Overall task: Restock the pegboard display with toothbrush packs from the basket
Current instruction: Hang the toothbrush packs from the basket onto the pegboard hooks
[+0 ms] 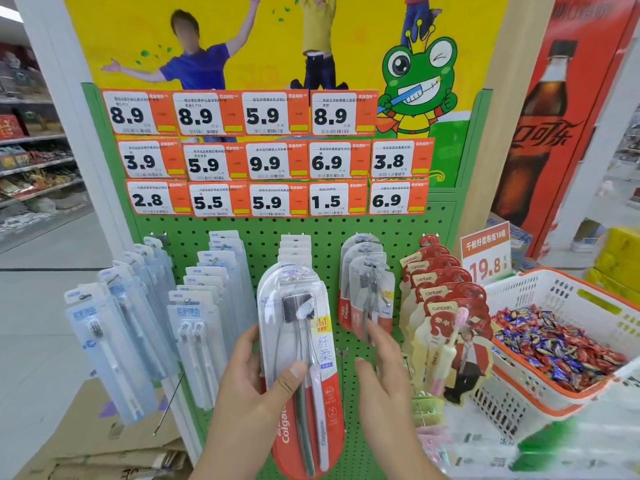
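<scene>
The left hand (249, 386) pinches a clear-and-red Colgate toothbrush blister pack (299, 362) before the green perforated pegboard (325, 226), seemingly not yet hooked. The right hand (384, 375) hovers spread beside it. Several hooks already look stocked.

A green pegboard (408, 233) stands upright and carries the goods on its hooks. Across its upper part, from ten to one o'clock, sit three rows of orange-and-white price tags (266, 161). Below them five columns of packs hang side by side. At nine o'clock hang pale blue toothbrush packs (114, 341), with a second blue column (204, 306) just beside them. At the centre hangs a column of white-topped packs (295, 245). Toward two o'clock hang clear-and-red Colgate packs (367, 289), and at three o'clock red canban packs (440, 299) overlap one another down the hook.
</scene>
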